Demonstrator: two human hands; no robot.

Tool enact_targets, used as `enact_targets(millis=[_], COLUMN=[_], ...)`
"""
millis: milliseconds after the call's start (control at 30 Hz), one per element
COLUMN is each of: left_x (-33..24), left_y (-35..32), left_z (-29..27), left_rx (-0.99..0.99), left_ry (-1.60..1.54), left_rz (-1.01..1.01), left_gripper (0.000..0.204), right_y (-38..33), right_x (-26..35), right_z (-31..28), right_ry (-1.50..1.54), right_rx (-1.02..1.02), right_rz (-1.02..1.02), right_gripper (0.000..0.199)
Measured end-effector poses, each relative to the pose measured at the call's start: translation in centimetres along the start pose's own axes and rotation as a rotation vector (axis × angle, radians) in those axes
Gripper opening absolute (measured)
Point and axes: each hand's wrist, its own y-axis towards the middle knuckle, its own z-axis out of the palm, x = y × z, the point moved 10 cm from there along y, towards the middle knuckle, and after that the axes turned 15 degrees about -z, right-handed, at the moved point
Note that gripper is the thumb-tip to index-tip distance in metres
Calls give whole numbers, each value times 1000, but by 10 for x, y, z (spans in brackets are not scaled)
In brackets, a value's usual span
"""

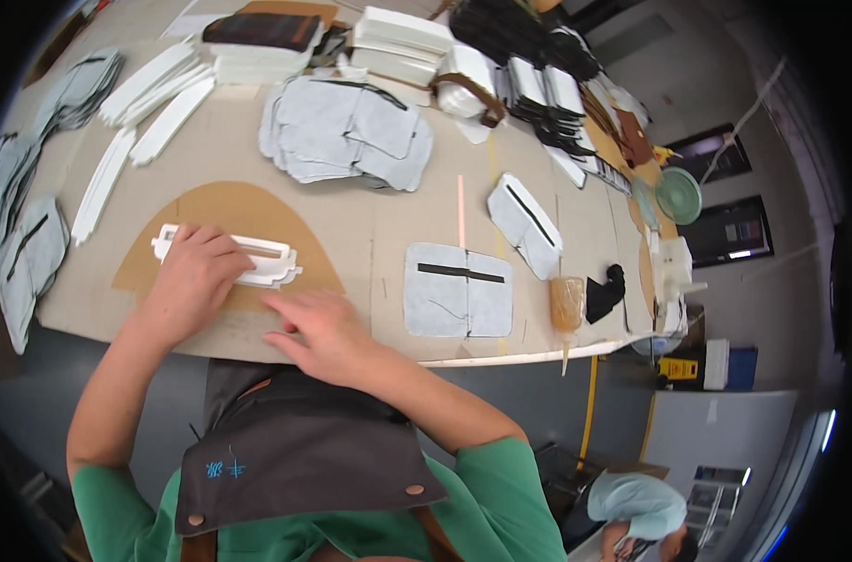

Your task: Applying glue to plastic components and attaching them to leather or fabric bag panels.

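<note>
A white slotted template (268,264) lies on a brown half-round board (285,211) near the table's front edge. Bent over the middle of that template, my left hand (201,272) grips it, hiding part of its slot. A thin piece with a pale edge shows under its right end. Just right of it, my right hand (325,332) hovers low over the board's front edge, thumb and forefinger apart, nothing visible in it. Farther right lies a grey fabric panel (444,304) with a black strip across it, and a similar panel (527,229) sits behind at a slant.
A stack of grey panels (323,140) stands behind the board, white strips (168,117) at back left. An amber glue bottle (566,304) lies at the right front edge beside a black object (606,292). White stacks (402,42) line the back. Another person (637,506) bends over at lower right.
</note>
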Motion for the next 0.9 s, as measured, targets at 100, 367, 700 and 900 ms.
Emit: enact_targets(millis=[100,367,700,900], left_x=[-4,-1,-9,6], left_y=[3,3,0,-7], left_z=[-4,-12,-17,-7], left_rx=[-6,-49,-127,-196], left_ry=[-12,-35,-31,-5], left_rz=[-11,-57,-137,-175], left_gripper=[10,12,25,24], right_y=[8,17,19,20], right_x=[-1,-9,-16,-17], right_z=[5,18,18,18], right_ry=[-85,-123,-94,-57], right_rx=[-14,13,54,35], right_rz=[-2,24,94,84], right_gripper=[44,45,36,35])
